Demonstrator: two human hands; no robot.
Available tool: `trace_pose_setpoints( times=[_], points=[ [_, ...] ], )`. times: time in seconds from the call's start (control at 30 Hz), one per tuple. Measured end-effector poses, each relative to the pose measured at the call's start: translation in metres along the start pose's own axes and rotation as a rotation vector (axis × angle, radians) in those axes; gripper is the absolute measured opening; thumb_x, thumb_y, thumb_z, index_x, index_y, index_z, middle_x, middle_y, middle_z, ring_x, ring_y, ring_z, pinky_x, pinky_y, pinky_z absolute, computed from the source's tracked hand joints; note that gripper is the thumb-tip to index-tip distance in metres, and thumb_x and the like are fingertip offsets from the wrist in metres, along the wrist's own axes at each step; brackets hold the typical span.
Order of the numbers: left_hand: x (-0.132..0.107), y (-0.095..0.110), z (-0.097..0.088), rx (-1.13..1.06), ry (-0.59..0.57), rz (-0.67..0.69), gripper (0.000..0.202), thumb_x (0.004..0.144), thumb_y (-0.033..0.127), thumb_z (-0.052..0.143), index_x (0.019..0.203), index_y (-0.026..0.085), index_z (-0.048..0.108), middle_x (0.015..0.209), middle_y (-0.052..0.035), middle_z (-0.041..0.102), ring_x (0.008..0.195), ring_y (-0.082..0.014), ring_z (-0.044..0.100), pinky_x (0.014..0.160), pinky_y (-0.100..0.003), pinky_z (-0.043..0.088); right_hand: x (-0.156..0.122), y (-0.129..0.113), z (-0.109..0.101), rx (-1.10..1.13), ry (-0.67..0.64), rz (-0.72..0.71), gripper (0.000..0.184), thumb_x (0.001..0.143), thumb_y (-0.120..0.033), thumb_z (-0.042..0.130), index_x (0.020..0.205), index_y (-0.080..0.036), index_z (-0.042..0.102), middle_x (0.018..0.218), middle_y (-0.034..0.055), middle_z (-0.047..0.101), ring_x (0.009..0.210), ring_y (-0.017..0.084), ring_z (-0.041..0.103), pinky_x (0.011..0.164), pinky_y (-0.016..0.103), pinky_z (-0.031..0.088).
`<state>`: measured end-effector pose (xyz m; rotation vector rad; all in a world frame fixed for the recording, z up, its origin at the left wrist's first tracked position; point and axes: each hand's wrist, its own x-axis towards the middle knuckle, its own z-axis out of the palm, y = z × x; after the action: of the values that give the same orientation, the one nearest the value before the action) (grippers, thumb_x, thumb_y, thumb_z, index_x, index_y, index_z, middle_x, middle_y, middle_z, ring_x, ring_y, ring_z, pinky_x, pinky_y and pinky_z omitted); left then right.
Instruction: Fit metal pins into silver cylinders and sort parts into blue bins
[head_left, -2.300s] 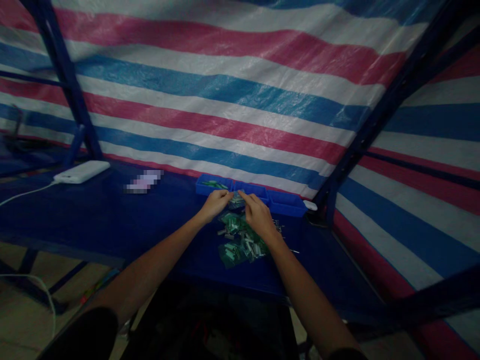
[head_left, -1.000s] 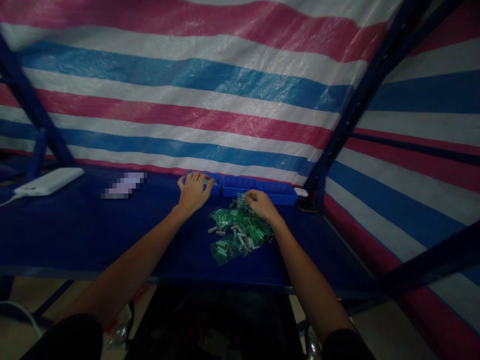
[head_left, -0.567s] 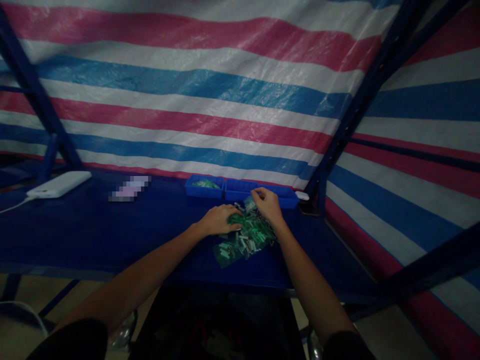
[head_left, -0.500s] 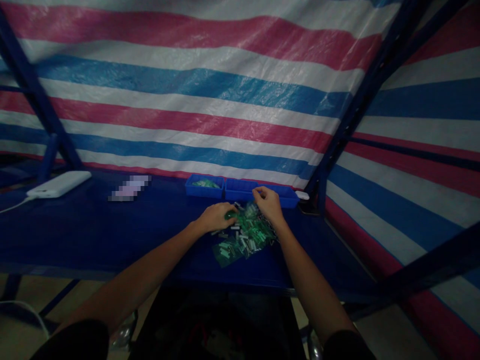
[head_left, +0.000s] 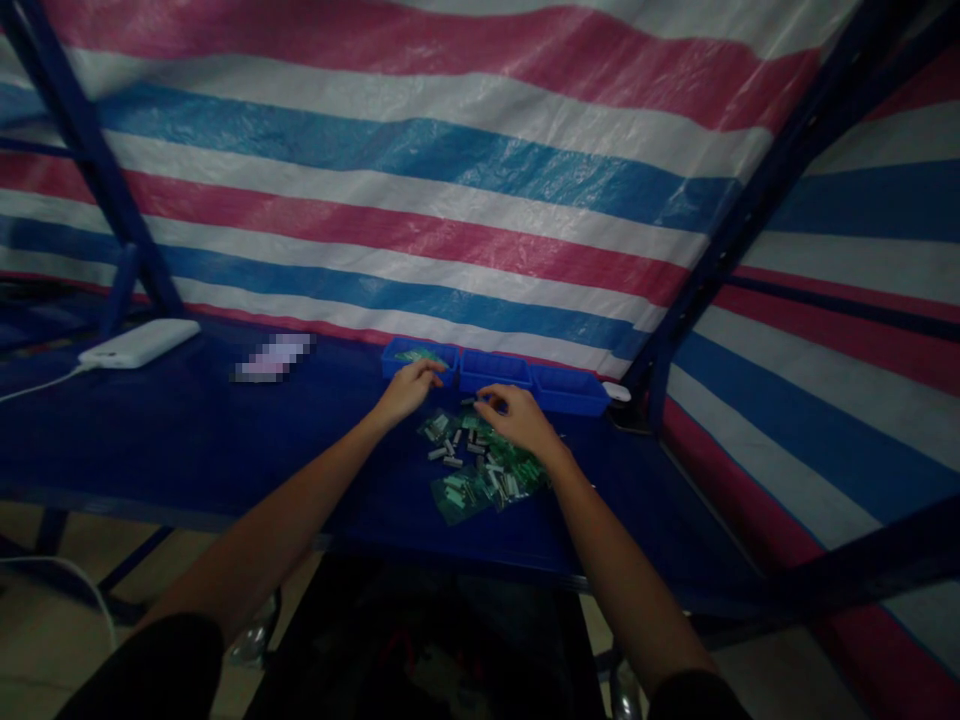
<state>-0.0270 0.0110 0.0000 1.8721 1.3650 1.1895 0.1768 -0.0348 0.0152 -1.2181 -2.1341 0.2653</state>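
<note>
A pile of small green packets and grey metal bits (head_left: 480,465) lies on the blue tabletop (head_left: 187,430). My right hand (head_left: 516,420) rests on the pile's far edge, its fingers curled and pinched on a small packet. My left hand (head_left: 409,388) reaches to the front rim of the left blue tray (head_left: 397,352), which holds green pieces. Its fingers are drawn together, and what they hold is too small to make out. Two more blue trays, a middle tray (head_left: 495,368) and a right tray (head_left: 571,392), stand beside the left one.
A white power bank (head_left: 140,343) with a white cable lies at the far left, a blurred pale object (head_left: 274,358) to its right. A small white item (head_left: 619,393) sits by the right tray. Striped tarp (head_left: 450,200) and dark blue frame poles (head_left: 720,270) close in the back and right.
My left hand has gone from the pile up to the left tray. My right hand has slid a little left along the pile's far edge. The view has shifted slightly.
</note>
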Motion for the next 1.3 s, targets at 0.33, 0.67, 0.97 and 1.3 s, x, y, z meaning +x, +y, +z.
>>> trace_pose_setpoints(
  times=[0.33, 0.67, 0.97, 1.3],
  points=[
    [-0.012, 0.000, -0.011, 0.495, -0.472, 0.134, 0.026, 0.064, 0.043, 0.062, 0.079, 0.022, 0.066, 0.089, -0.0032, 0.064, 0.088, -0.0214, 0.056, 0.083, -0.032, 0.036, 0.000, 0.003, 0.003, -0.068, -0.019, 0.021, 0.026, 0.078, -0.034, 0.054, 0.096, -0.018, 0.064, 0.076, 0.0028, 0.065, 0.075, 0.016, 0.053, 0.069, 0.027, 0.038],
    [-0.021, 0.037, -0.007, 0.200, -0.046, 0.488, 0.013, 0.079, 0.030, 0.054, 0.078, 0.017, 0.054, 0.081, -0.0026, 0.052, 0.071, -0.0131, 0.047, 0.068, -0.027, 0.041, 0.005, -0.015, 0.006, 0.967, -0.014, 0.487, 0.047, 0.072, -0.058, 0.048, 0.094, -0.017, 0.055, 0.051, -0.0030, 0.055, 0.040, 0.008, 0.045, 0.039, 0.019, 0.027],
    [-0.036, 0.040, 0.022, 0.251, -0.153, 0.655, 0.017, 0.082, 0.029, 0.051, 0.094, 0.020, 0.059, 0.099, -0.0061, 0.048, 0.096, -0.0172, 0.049, 0.086, -0.032, 0.041, 0.010, 0.007, 0.005, 0.964, 0.287, 0.329, 0.044, 0.053, -0.027, 0.066, 0.094, -0.019, 0.052, 0.050, -0.0108, 0.048, 0.045, 0.007, 0.043, 0.047, 0.020, 0.034],
    [-0.046, 0.043, 0.031, 0.296, -0.350, 0.520, 0.032, 0.083, 0.045, 0.045, 0.095, 0.019, 0.059, 0.085, -0.0041, 0.059, 0.079, -0.0166, 0.052, 0.073, -0.030, 0.040, 0.001, 0.040, -0.040, 0.952, 0.571, 0.321, 0.041, 0.049, -0.023, 0.065, 0.089, -0.017, 0.058, 0.050, -0.0091, 0.045, 0.048, 0.008, 0.042, 0.053, 0.023, 0.035]
  ],
)
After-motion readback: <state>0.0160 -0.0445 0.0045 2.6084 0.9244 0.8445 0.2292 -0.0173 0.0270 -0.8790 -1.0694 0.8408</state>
